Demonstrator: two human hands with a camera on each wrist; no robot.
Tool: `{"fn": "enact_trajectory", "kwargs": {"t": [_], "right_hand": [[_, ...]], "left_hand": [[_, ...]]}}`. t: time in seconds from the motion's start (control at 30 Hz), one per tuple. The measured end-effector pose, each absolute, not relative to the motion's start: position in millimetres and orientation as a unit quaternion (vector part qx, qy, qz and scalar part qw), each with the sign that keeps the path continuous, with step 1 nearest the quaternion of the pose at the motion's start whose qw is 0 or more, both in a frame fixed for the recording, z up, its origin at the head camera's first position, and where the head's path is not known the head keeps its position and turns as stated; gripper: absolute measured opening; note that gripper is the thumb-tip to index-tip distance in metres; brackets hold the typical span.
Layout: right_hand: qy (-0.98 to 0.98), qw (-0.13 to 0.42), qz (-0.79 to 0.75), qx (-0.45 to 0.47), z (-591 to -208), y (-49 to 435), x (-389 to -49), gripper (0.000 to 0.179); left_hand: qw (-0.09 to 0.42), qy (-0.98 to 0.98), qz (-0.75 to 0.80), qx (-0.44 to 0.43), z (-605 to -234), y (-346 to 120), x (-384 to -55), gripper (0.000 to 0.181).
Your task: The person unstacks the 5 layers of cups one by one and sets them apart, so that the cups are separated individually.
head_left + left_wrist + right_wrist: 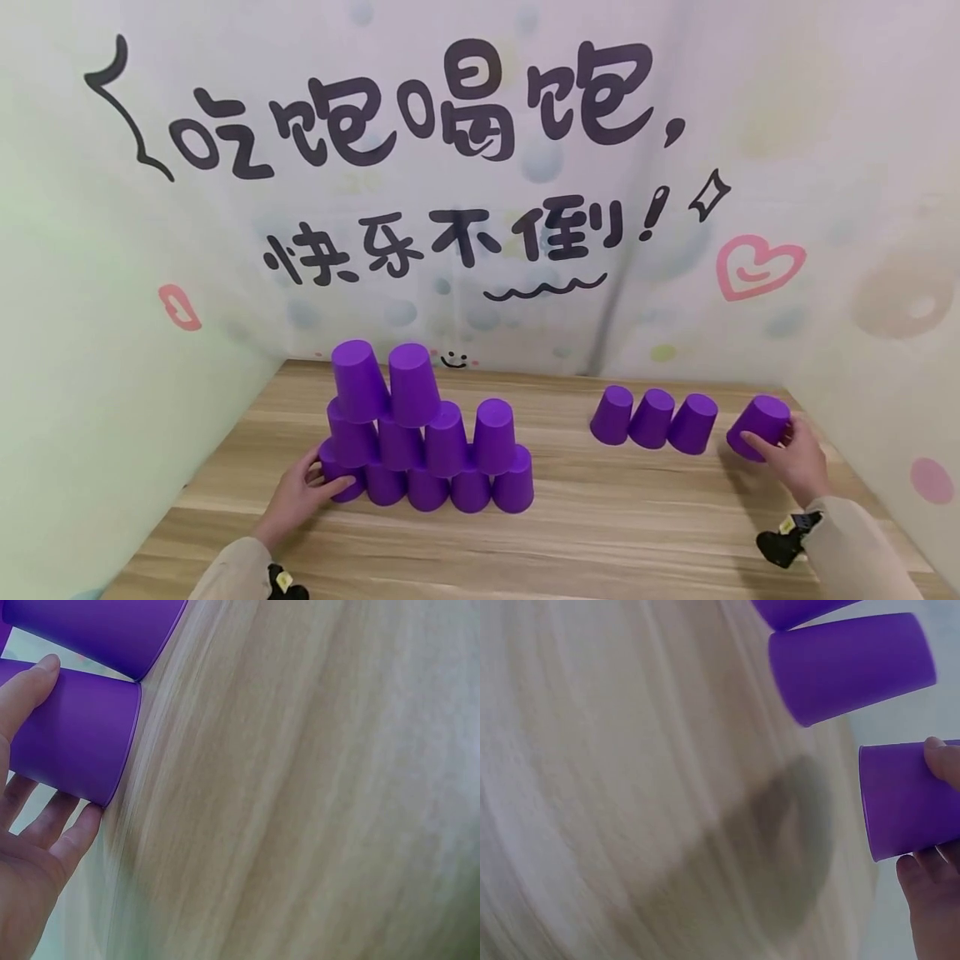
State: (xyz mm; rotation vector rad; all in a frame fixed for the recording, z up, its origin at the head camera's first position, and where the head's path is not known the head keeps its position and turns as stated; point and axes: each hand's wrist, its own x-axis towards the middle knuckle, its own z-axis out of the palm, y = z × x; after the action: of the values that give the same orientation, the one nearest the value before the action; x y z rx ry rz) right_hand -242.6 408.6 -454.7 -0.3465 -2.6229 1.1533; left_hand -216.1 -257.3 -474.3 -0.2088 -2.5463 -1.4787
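Table edge [540, 380] behind our stack [401, 442], room rightward, left hand [294, 493] gripping its lower-left cup [82, 735], right hand [799, 460] gripping the rightmost cup [759, 422]

You faced a pale backdrop [832, 108] w/ blk lettering [460, 233] in 2 rows. Rel. to the lettering, you had a pink heart [757, 270] at lower R, a smaller pink shape [181, 308] at lower L, a smiley [453, 362] below, & a wood-grain tabletop [600, 525] farther below.
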Motion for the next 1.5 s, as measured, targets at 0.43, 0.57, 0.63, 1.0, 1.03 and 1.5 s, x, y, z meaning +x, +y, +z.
{"fn": "enact_trajectory", "kwargs": {"t": [0.43, 0.57, 0.63, 1.0, 1.03, 1.5], "right_hand": [[-0.897, 0.072, 0.417, -0.128, -471.8, 396.8, -240.0, 0.086], [-0.898, 0.062, 0.418, -0.118, -472.9, 396.6, -243.5, 0.085], [-0.898, 0.055, 0.423, -0.112, -472.2, 395.9, -243.9, 0.085], [-0.899, 0.034, 0.426, -0.098, -464.5, 392.4, -250.1, 0.084], [-0.897, 0.031, 0.428, -0.100, -464.7, 392.4, -250.6, 0.085], [-0.899, 0.028, 0.426, -0.098, -463.9, 390.3, -252.1, 0.087]], "left_hand": [[0.101, -0.853, -0.506, -0.075, -474.1, -255.6, -216.3, 0.060], [0.096, -0.855, -0.505, -0.069, -473.8, -257.6, -216.2, 0.060], [0.096, -0.856, -0.503, -0.069, -473.2, -257.9, -216.2, 0.060], [0.103, -0.856, -0.501, -0.072, -473.3, -257.4, -215.6, 0.059], [0.102, -0.856, -0.502, -0.073, -473.1, -257.4, -215.6, 0.059], [0.090, -0.853, -0.509, -0.069, -472.3, -257.5, -215.5, 0.059]]}}
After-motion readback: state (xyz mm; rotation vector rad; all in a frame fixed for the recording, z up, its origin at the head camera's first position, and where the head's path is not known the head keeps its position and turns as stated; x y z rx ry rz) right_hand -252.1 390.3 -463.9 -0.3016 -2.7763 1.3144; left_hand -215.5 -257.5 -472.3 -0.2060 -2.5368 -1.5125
